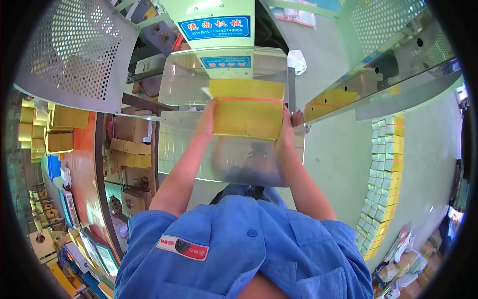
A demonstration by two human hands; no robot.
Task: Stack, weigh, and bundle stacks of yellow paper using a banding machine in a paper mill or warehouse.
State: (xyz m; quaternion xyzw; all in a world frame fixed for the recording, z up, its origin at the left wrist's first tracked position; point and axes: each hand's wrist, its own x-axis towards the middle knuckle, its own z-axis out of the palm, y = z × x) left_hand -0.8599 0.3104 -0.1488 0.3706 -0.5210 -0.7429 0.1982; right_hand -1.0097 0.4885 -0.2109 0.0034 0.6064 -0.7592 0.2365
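A yellow block-shaped bundle, like a stack of paper or card with a pink band around it (247, 119), is between my two hands over a shiny metal table (189, 149). My left hand (206, 119) grips its left end, and my right hand (285, 130) grips its right end. Most of the fingers are hidden behind the bundle. Whether the bundle touches the metal surface, I cannot tell.
A pale green machine (216, 10) with a blue label plate stands directly ahead. Perforated metal guards (79, 50) flank it. On the floor at right runs a long row of banded yellow-edged bundles (381, 187). An orange-red bench (82, 169) with cartons and papers is at left.
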